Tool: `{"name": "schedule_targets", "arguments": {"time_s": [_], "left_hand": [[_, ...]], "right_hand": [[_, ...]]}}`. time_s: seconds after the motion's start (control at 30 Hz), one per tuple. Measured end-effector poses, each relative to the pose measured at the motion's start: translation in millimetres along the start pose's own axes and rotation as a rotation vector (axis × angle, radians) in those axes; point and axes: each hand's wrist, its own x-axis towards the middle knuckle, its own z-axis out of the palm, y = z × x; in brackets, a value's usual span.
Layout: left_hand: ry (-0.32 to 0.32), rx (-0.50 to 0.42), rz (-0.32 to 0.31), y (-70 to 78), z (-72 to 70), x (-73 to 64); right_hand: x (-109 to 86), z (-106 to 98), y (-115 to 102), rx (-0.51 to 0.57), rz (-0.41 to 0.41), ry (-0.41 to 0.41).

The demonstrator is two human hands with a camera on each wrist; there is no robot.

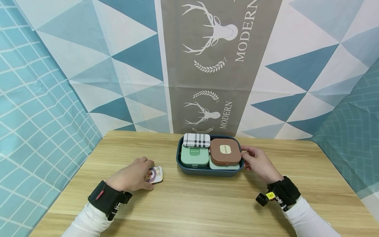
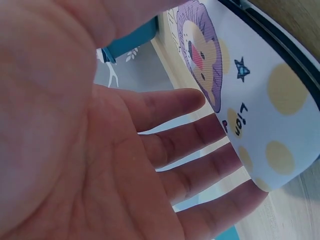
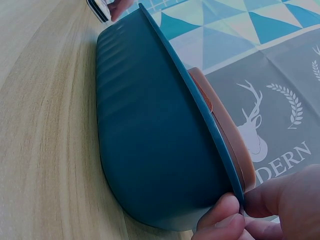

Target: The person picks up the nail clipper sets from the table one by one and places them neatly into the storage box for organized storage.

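In the head view my left hand [image 1: 134,174] spans a small white lion-print case [image 1: 157,174] lying on the table, thumb at its near edge and fingers at the far edge. The left wrist view shows the fingertips right at the edge of this case [image 2: 270,105], with its purple-maned lion, yellow dots and dark seam. My right hand [image 1: 259,163] pinches the right end rim of a dark blue basket [image 1: 195,171]; thumb and fingers sit on either side of that rim in the right wrist view. Inside lie a brown case [image 1: 216,158], a green case [image 1: 189,159] and a plaid case [image 1: 196,140].
A pale green case [image 1: 220,167] lies under the brown one in the basket. The wooden table [image 1: 189,204] reaches back to a patterned cloth [image 1: 207,75] with deer heads. Blue tiled-print cloth [image 1: 38,115] hangs along the left side.
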Motion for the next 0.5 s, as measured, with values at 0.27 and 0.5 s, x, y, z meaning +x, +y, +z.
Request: {"name": "schedule_targets", "arguments": {"time_s": [0.27,0.5], "left_hand": [[0.003,0.0,0.01,-0.6,-0.3,-0.4],[0.0,-0.001,0.009,-0.6,-0.5,-0.6]], "right_hand": [[0.4,-0.2,1.5,-0.004,-0.011,-0.002],[0.5,-1.0,2.1,0.002,-0.013,-0.006]]}}
